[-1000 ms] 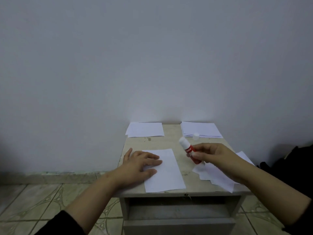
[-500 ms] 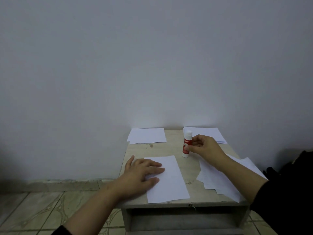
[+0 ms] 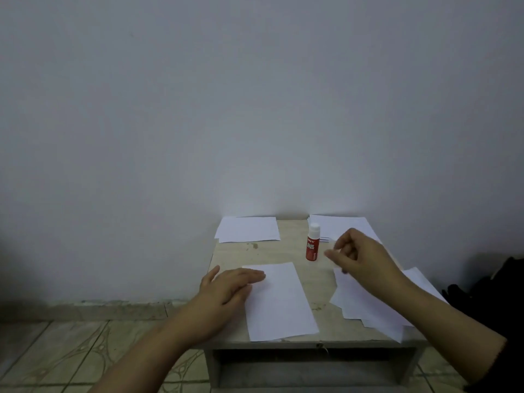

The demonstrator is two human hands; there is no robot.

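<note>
A red glue stick point(image 3: 312, 247) with a white cap stands upright on the small table point(image 3: 300, 258), free of both hands. My right hand point(image 3: 358, 258) hovers just to its right with fingers loosely curled, holding nothing. Flat on the left edge of a white sheet point(image 3: 279, 300) near the table's front lies my left hand point(image 3: 226, 286), fingers straight and pressing on the paper.
Two paper stacks lie at the back, one on the left point(image 3: 248, 228) and one on the right point(image 3: 344, 225). Loose sheets point(image 3: 365, 302) overhang the right front edge. A dark bag point(image 3: 490, 290) sits on the floor at right. Below the tabletop is an open shelf point(image 3: 309, 367).
My right hand carried the glue stick from mid-air to the table, stood it upright, then let go and drew back to the right. The left hand stayed on the sheet.
</note>
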